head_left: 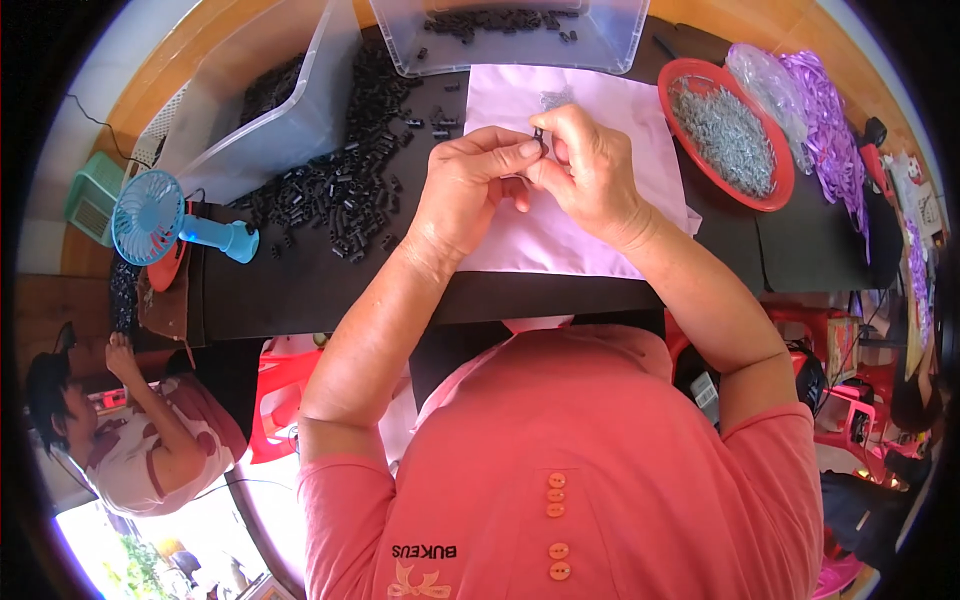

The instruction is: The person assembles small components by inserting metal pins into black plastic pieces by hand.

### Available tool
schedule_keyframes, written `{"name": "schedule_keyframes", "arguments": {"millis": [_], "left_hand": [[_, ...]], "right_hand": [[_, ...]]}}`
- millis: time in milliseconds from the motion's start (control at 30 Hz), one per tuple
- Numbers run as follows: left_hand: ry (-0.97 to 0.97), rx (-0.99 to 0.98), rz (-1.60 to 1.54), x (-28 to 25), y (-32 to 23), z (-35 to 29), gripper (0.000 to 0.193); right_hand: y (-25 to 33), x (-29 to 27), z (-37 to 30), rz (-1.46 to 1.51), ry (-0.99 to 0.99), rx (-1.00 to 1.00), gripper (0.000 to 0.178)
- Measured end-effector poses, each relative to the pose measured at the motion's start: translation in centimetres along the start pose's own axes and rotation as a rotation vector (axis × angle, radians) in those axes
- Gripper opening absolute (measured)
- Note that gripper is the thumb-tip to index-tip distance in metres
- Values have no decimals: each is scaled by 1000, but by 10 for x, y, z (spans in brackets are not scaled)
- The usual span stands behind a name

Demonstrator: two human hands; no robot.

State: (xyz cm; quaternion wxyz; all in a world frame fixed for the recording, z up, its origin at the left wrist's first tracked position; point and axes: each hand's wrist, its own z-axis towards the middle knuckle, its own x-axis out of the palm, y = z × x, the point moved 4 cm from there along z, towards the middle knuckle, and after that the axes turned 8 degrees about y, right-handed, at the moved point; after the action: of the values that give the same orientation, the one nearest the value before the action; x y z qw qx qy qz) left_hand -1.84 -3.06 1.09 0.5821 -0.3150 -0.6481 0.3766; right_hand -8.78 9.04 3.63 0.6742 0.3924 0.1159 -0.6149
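Above a pink cloth [610,250], my left hand [470,185] and my right hand [590,170] meet with fingertips pinched together. Between them they hold a small black piece [539,136], mostly covered by the fingers. Its exact kind does not show. Just beyond my fingers, a little heap of thin silvery metal pieces [556,98] lies on the cloth. To the left of my left hand, many loose short black plastic pieces [350,200] are spread over the dark table [300,300].
A clear bin [225,150] of black pieces stands left, another clear bin [510,55] at the back. Right of the cloth sits a red basin [775,198] of silvery metal pieces, beside purple strips [830,130]. A blue fan [150,215] and another person [160,430] are far left.
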Motion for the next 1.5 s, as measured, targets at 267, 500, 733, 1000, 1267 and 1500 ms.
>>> {"name": "schedule_keyframes", "arguments": {"millis": [267, 500, 733, 1000, 1267, 1500], "left_hand": [[-75, 92, 64, -6, -3, 0, 8], [-109, 71, 185, -1, -2, 0, 11], [-57, -41, 80, -7, 0, 0, 12], [-53, -51, 58, -5, -4, 0, 12], [-81, -18, 132, -3, -1, 1, 12], [59, -114, -49, -7, -3, 2, 11]], "right_hand": [[-9, 1, 3, 388, 154, 141, 24], [-16, -2, 7, 518, 131, 227, 5], [-9, -3, 6, 286, 78, 30, 4], [-13, -3, 8, 539, 142, 196, 4], [-13, -3, 6, 168, 100, 16, 6], [-7, -7, 4, 708, 117, 328, 3]]}}
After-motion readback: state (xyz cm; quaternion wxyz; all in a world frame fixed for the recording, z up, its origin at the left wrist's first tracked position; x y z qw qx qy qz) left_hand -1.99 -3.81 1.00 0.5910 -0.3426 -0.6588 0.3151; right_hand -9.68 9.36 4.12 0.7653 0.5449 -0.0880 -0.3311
